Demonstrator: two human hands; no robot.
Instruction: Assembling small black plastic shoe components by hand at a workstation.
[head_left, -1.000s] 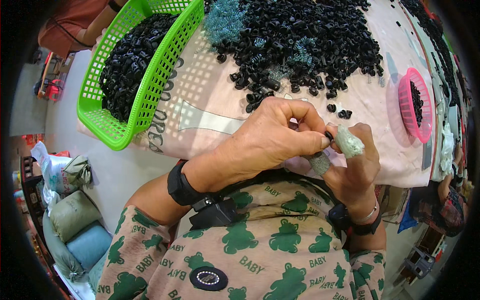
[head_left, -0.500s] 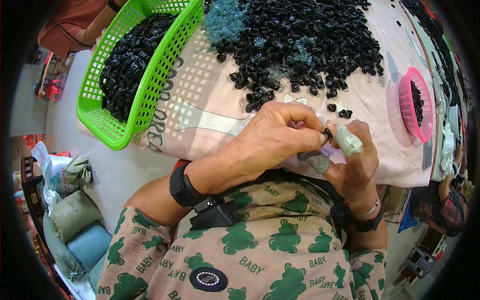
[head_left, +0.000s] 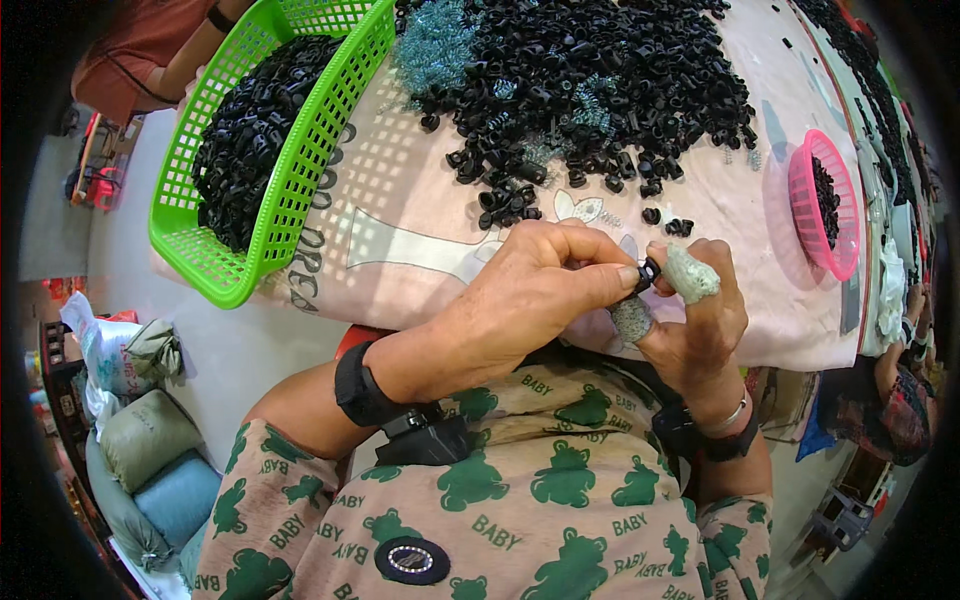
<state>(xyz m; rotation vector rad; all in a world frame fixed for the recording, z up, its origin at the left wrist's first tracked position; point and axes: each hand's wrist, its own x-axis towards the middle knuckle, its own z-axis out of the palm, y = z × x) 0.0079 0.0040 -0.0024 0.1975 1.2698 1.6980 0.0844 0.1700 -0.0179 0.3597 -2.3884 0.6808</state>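
Note:
Above the near edge of the table, my two hands meet over a small black plastic cord lock part (head_left: 648,273). My left hand (head_left: 540,275) pinches it between thumb and fingertips from the left. On the other side my right hand (head_left: 705,325) grips it too, with pale wrapping on its thumb and one finger. Just beyond the hands lie a few loose black parts (head_left: 678,227). Farther back spreads a big heap of black plastic parts (head_left: 610,90), with thin metal springs (head_left: 435,50) bunched at its left and scattered through it.
A green basket (head_left: 298,190) full of black parts stands at the left table edge. At the right, a pink basket (head_left: 846,215) holds more small parts. Another person's arm (head_left: 190,60) shows at the far left. Stuffed sacks (head_left: 150,435) rest on the left below the table.
The black part shows more between my fingertips now, and my left thumb has shifted on it. My hands stay together; the whole view has shifted slightly.

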